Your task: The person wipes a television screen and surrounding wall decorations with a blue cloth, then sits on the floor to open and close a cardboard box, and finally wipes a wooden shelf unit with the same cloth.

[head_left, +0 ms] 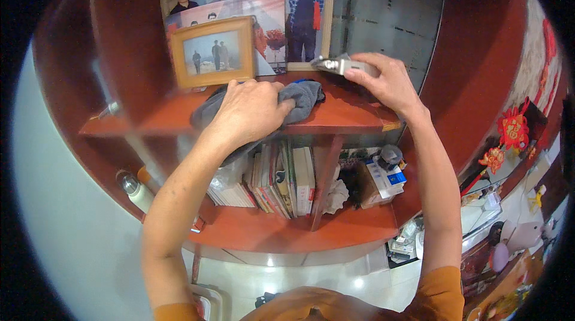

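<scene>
My left hand [254, 107] presses on a bunched grey cloth [302, 100] on the upper red-brown wooden shelf [355, 114], its fingers curled into the fabric. Part of the cloth hangs over the shelf's front edge. In my right hand [386, 80] is a pale handheld device with a metal head, apparently a hair clipper [343, 67], raised above the shelf's right part. Just beyond my left hand a wooden-framed photo [179, 58] leans against a larger unframed picture [272, 11]. Behind both stands a big framed group photo [330, 20].
Below, books [303, 181] stand in the lower compartment. Right of the divider [330, 181] are crumpled white paper [337, 195], a box [379, 181] and a dark-lidded jar [390, 157]. A bottle [134, 190] stands at left. Red knot ornaments [512, 130] hang at right.
</scene>
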The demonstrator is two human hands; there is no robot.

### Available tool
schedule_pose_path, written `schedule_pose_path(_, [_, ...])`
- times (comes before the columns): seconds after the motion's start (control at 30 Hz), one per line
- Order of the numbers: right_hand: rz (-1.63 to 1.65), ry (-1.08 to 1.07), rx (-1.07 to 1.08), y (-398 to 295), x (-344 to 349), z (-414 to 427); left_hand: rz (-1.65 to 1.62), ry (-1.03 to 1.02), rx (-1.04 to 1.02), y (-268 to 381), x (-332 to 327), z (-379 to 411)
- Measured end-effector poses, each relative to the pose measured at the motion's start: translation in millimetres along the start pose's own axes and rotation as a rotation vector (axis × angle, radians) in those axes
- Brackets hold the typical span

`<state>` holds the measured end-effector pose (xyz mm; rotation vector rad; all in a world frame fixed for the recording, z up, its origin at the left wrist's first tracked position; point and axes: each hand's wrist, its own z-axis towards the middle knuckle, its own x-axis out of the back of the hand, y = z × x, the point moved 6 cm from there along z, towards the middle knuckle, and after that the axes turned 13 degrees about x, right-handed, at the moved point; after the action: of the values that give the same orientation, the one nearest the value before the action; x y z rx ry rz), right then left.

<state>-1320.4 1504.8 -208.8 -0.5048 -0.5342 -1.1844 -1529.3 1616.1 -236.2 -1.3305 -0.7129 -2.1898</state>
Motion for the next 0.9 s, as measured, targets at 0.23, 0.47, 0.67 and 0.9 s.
schedule_pose_path(0.23, [-0.048, -0.094, -0.083, 15.5, 11.2, 30.6, 0.020, -0.083, 0.042, 43.7, -32.9, 66.1])
schedule_pose_path(0.47, [-0.040, -0.032, 0.060, 4.9, 0.6, 42.1, 0.028, -0.136, -0.004, 81.9, -85.1, 121.5])
schedule_pose_path(0.67, [-0.116, -0.071, 0.064, 8.2, -6.2, 12.4, -0.037, -0.100, -0.336, 109.7, -39.8, 17.7])
schedule_pose_path(0.9, [-0.126, -0.178, 0.089, -12.3, -28.0, -8.0, -0.049, 0.390, -0.395, 14.7, -17.8, -44.7])
